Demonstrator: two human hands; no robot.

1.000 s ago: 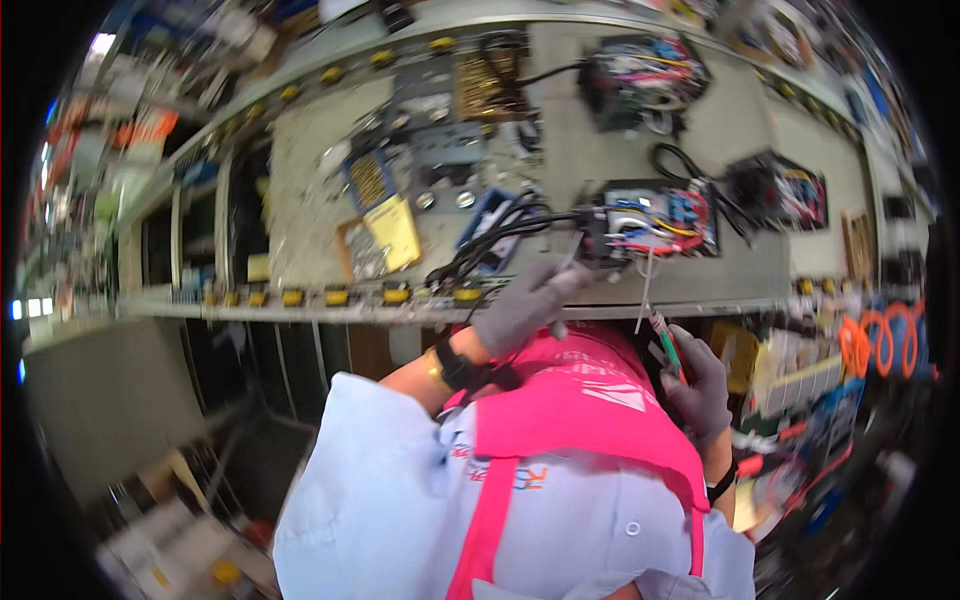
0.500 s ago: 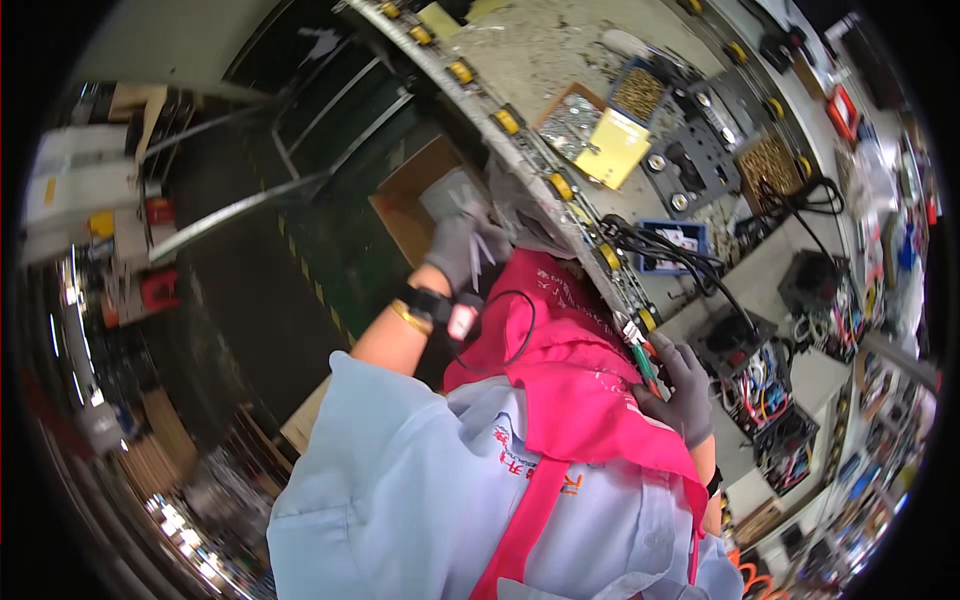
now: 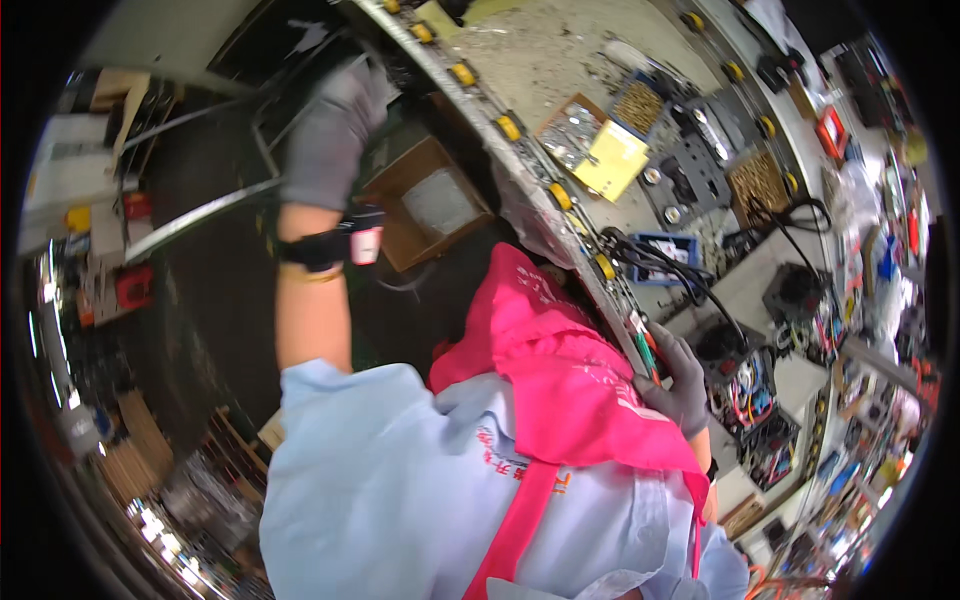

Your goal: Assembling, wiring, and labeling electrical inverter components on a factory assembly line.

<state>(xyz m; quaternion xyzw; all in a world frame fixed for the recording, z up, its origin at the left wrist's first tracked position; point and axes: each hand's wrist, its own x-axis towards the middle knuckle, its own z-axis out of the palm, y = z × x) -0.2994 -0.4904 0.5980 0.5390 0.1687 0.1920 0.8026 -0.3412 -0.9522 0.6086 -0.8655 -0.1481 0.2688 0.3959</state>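
My left hand (image 3: 335, 130), in a grey glove, is stretched out to the far left above the floor. Motion smears its fingers, and whatever it may hold cannot be made out. A cardboard box (image 3: 402, 238) with a pale, whitish thing (image 3: 440, 203) in it stands just right of that forearm. At the bench's near edge, my right hand (image 3: 682, 388), also gloved in grey, is closed around a hand tool with green and red handles (image 3: 645, 350). The tool's pale metallic end points away from me, over the edge rail.
Yellow rollers (image 3: 509, 128) line the rail along the bench. On the bench lie a yellow card (image 3: 612, 160), a tray of brass-coloured screws (image 3: 637, 105), a dark panel (image 3: 684, 172), a blue bin (image 3: 667, 276) and black cables (image 3: 690, 283). A metal frame (image 3: 200, 222) stands at left.
My left hand has swung up and left, away from the box and the apron, and the box's inside is now in plain view. My right hand stays on the tool.
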